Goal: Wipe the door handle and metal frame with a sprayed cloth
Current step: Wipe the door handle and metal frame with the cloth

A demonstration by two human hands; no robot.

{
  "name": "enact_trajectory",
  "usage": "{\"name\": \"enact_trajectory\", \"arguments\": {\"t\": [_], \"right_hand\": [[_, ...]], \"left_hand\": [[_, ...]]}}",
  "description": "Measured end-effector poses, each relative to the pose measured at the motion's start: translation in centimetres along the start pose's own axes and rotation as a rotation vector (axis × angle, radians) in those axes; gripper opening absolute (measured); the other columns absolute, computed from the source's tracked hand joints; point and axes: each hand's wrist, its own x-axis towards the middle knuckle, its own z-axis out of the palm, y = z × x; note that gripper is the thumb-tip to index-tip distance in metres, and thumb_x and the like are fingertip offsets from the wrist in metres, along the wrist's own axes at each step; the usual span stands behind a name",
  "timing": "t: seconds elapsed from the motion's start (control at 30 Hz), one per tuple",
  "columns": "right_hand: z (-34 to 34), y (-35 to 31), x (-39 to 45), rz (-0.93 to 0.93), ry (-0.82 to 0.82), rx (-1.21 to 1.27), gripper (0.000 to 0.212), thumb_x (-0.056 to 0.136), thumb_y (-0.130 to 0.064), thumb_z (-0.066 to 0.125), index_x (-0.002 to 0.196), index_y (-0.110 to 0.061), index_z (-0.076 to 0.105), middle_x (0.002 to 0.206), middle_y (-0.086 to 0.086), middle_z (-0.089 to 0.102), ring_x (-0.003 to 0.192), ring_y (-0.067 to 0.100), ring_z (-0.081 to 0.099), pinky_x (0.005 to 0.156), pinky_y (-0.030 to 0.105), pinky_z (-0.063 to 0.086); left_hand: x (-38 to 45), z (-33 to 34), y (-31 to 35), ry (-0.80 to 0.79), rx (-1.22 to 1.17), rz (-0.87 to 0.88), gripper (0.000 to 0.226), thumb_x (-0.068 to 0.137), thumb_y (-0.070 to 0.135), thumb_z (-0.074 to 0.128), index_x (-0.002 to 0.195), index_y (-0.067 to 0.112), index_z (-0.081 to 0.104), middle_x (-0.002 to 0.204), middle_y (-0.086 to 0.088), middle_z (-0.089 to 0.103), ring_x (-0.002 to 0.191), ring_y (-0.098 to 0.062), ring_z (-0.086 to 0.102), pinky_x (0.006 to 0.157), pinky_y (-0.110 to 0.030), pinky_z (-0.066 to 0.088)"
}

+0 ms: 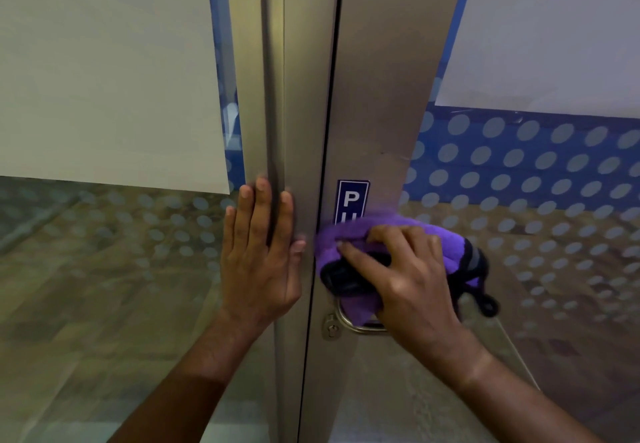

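A brushed metal frame [374,96] runs down the middle of two glass doors. My right hand [412,280] is shut on a purple cloth [349,235] with black edging, pressing it against the right door's frame just below a blue sign [352,197]. The metal door handle [356,325] curves out beneath the cloth, mostly hidden by hand and cloth, with a keyhole [330,329] beside it. My left hand [259,252] lies flat with fingers spread on the left door's metal frame [298,131], holding nothing.
Glass panels with frosted dots flank the frame on both sides. White paper sheets [104,62] cover the upper glass left and right. A narrow dark gap [332,96] separates the two doors.
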Motion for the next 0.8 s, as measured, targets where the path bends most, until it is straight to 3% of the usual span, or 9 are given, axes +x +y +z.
{"name": "enact_trajectory", "arguments": {"t": [0.1,0.23,0.43,0.6,0.8], "right_hand": [[-0.9,1.2,-1.5,0.011,-0.107,0.018,0.044,0.068,-0.024,0.086,0.110,-0.017,0.074,0.103,0.013,0.065,0.095,0.027,0.047,0.072,0.039,0.040],[-1.4,0.7,-0.8,0.222,-0.019,0.102,0.054,0.067,-0.008,0.085,0.119,-0.013,0.071,0.105,0.019,0.061,0.091,0.036,0.055,0.074,0.042,0.043],[-1.8,-0.5,-2.3,0.182,-0.316,0.123,0.062,0.059,-0.009,0.088,0.118,-0.016,0.071,0.104,0.011,0.066,0.086,0.031,0.063,0.061,0.039,0.056],[-1.3,-1.1,-1.7,0.201,-0.504,0.076,0.050,0.082,-0.021,0.067,0.131,-0.028,0.060,0.114,0.001,0.063,0.098,0.026,0.063,0.076,0.038,0.053],[-1.7,-0.7,-1.8,0.250,-0.400,0.289,0.041,0.081,-0.034,0.072,0.120,-0.023,0.062,0.102,0.000,0.068,0.085,0.018,0.066,0.074,0.033,0.054]], "left_hand": [[0.1,-0.2,0.2,-0.001,-0.013,-0.005,0.066,0.103,0.034,0.032,0.158,0.017,0.000,0.167,-0.002,-0.015,0.155,-0.023,-0.010,0.126,-0.042,-0.003],[0.1,-0.5,0.4,-0.009,-0.015,-0.015,0.066,0.102,0.032,0.034,0.158,0.016,0.003,0.167,-0.002,-0.014,0.155,-0.023,-0.009,0.126,-0.042,-0.002],[0.2,-0.9,0.6,-0.024,-0.015,-0.035,0.068,0.100,0.029,0.040,0.156,0.010,0.008,0.167,0.000,-0.016,0.155,-0.023,-0.009,0.126,-0.041,-0.001],[0.2,-0.9,0.8,-0.044,-0.029,-0.039,0.070,0.101,0.029,0.039,0.158,0.015,0.001,0.166,-0.001,-0.017,0.155,-0.023,-0.010,0.126,-0.042,-0.001],[0.1,-0.5,0.9,-0.017,-0.050,-0.047,0.070,0.100,0.027,0.040,0.158,0.015,0.001,0.166,-0.001,-0.016,0.155,-0.024,-0.010,0.126,-0.043,-0.001]]}}
